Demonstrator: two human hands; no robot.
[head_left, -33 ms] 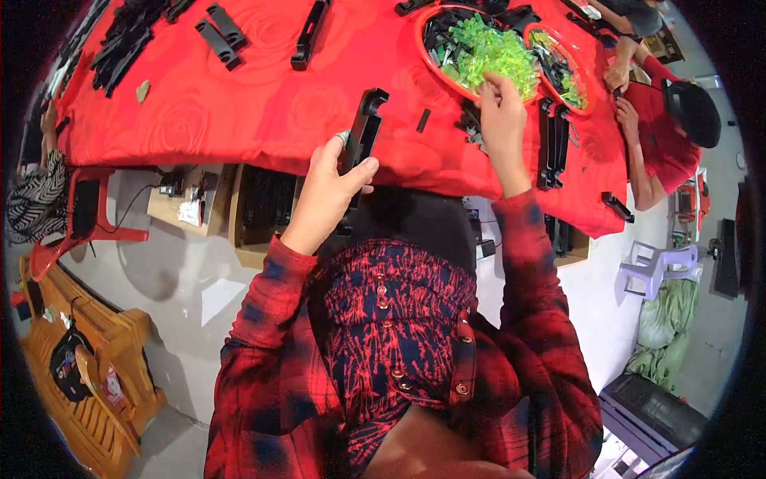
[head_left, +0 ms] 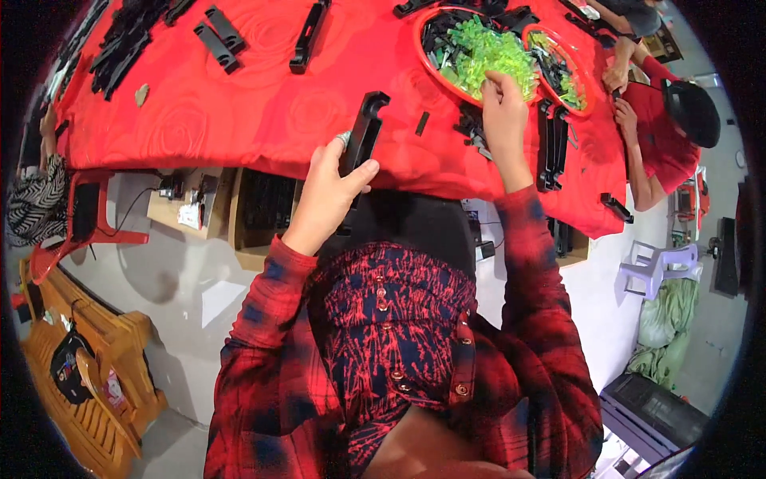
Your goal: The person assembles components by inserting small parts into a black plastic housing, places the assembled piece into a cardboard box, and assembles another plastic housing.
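Right hand (head_left: 504,120) shifted slightly at translucent green bits (head_left: 493,52).

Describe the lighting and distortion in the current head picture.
Head view: black corners surround the fisheye circle, and the red tablecloth's front edge bows; head view: a bright patch and a darker, shadow-like one mark the pale floor; head view: the green pieces look bright, hard to separate.

The person wears a loose plaid shirt (head_left: 271,399) in red, black and dark blue, its long sleeves (head_left: 259,307) reaching the wrists. Beneath is a navy top (head_left: 359,315) with a branching red print and small round buttons (head_left: 397,375). A silvery ring (head_left: 344,138) circles a finger of the left hand (head_left: 329,188).
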